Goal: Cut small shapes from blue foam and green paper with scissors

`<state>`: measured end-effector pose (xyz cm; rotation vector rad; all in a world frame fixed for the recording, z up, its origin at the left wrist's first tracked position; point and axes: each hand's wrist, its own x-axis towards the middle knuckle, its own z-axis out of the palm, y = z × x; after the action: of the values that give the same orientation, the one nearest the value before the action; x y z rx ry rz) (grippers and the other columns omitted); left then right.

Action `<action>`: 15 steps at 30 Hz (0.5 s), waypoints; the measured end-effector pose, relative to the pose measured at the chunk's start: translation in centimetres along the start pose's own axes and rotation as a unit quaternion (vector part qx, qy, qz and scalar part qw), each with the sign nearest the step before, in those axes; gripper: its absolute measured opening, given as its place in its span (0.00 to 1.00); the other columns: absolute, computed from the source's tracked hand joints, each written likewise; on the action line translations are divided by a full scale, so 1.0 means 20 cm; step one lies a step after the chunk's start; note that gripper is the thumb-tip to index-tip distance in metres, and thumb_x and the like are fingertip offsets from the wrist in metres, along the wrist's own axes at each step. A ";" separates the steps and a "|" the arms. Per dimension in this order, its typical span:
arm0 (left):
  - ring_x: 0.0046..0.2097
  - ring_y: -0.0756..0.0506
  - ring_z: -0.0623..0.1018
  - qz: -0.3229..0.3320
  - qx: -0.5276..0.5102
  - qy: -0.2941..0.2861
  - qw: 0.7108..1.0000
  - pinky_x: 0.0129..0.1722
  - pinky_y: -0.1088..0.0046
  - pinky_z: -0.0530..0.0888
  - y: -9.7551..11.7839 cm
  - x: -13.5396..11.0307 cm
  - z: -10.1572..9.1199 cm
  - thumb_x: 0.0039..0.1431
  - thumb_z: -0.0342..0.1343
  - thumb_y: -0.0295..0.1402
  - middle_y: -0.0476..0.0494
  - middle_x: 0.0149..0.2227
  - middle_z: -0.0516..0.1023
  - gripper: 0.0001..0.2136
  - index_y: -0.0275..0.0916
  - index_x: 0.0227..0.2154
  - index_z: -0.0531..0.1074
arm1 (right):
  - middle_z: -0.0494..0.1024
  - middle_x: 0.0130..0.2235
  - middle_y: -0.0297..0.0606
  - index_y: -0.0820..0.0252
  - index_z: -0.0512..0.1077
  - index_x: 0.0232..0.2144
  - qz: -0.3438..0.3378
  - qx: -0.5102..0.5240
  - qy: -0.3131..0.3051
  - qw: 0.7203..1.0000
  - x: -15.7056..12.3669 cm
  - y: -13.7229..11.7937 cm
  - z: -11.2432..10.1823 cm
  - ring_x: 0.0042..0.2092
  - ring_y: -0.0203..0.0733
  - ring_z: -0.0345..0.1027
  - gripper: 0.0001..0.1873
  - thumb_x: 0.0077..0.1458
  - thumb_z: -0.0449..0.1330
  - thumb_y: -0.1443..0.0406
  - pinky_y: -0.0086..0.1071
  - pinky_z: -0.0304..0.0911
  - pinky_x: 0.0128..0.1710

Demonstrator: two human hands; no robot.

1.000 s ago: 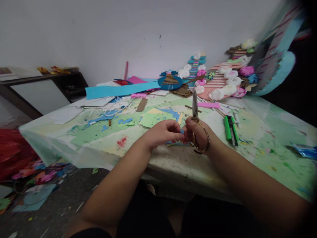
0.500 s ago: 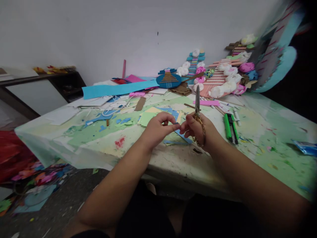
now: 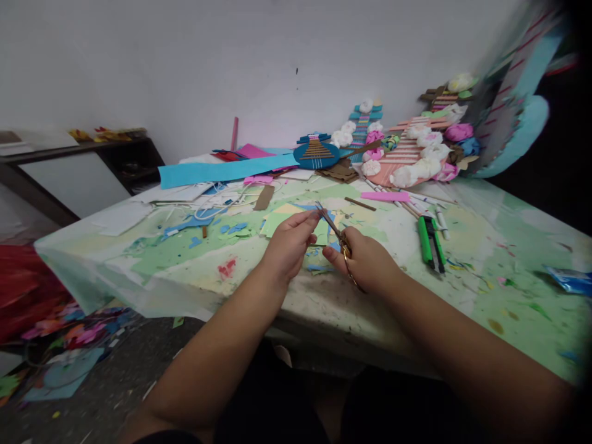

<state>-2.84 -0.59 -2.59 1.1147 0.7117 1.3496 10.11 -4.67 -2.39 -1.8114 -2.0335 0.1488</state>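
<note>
Paint-stained table (image 3: pixel 457 302), scissors (image 3: pixel 343 238) clasped in right hand (image 3: pixel 370 259), blades (image 3: pixel 328 219) just beside left hand's (image 3: pixel 291 240) fingertips (image 3: pixel 313 217), thumb and forefinger together

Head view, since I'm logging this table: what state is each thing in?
Left hand: fingers bent together, contents unclear.
Scissors: in hand, tips near the left hand, blade opening unclear.
Right hand: closed on the scissors' handles.
Blue scraps: small, scattered.
Tablecloth: stained, draped over the edge.
Green-and-black tool: lying down, unheld.
Long blue strip: laid out lengthwise.

a pale wall (image 3: pixel 208 74) rises behind a low cabinet (image 3: pixel 74 188).
</note>
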 end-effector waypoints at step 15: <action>0.21 0.58 0.66 -0.060 -0.116 0.025 0.991 0.23 0.82 0.65 -0.01 0.01 0.00 0.33 0.62 0.31 0.54 0.18 0.67 0.10 0.34 0.21 0.68 | 0.69 0.25 0.39 0.60 0.57 0.30 -0.032 -0.021 -0.015 0.999 0.00 0.00 0.02 0.26 0.40 0.60 0.20 0.48 0.44 0.49 0.27 0.45 0.20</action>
<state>-2.71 -0.44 -2.77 0.8435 0.6302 1.3247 9.98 -4.48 -2.83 -1.7760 -2.1272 0.1156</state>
